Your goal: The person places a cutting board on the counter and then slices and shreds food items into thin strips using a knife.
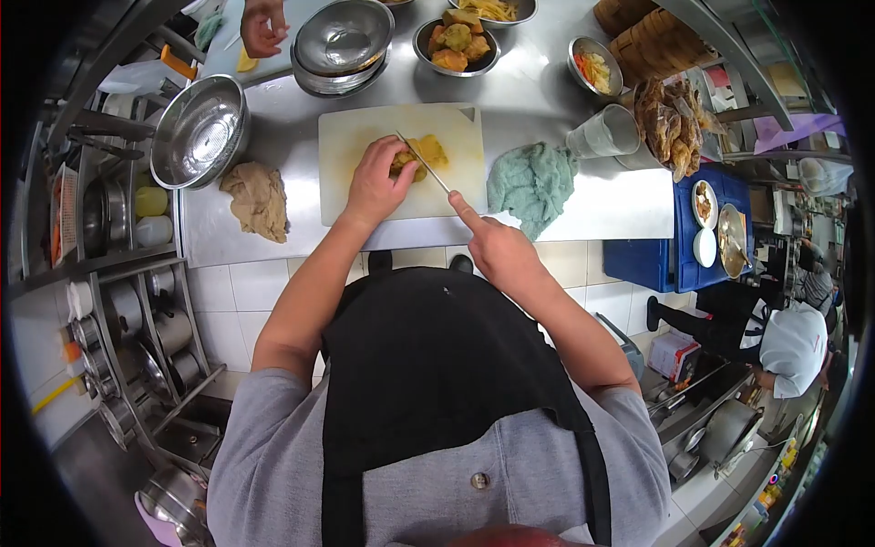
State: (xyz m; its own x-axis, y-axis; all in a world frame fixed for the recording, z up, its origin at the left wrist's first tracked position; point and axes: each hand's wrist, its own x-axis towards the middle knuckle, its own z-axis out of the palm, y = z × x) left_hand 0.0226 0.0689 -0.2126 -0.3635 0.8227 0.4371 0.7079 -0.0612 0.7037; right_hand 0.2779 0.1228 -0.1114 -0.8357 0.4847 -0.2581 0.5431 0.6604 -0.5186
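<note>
Stainless steel is forming the smooth, reflective surface [629, 214]. On it, a flat, rectangular, off-white cutting board [346, 178] is lying before the person. Yellow food [432, 149], soft-looking and irregularly cut, is resting near the middle of the board. The left hand [375, 180] is pinching part of the food between curved fingers and thumb. The right hand [499, 244] is closing around the handle of a knife [430, 170], with its index finger extending toward the narrow metal blade, which is pointing up and left across the food.

Right of the board, a green towel [533, 187] is lying in thick, rough folds; to the left, a thin brown cloth [255, 201] is lying crumpled. A round metal strainer [193, 137] is tilting near the left edge, and shallow metal bowls [342, 41] are standing stacked behind the board.

The left hand is hiding some of the food, and the right hand is covering the knife handle. A co-worker's hand [264, 29] is being cut off by the top edge. Creased plastic is obscuring the contents of a brown bag [670, 123].
</note>
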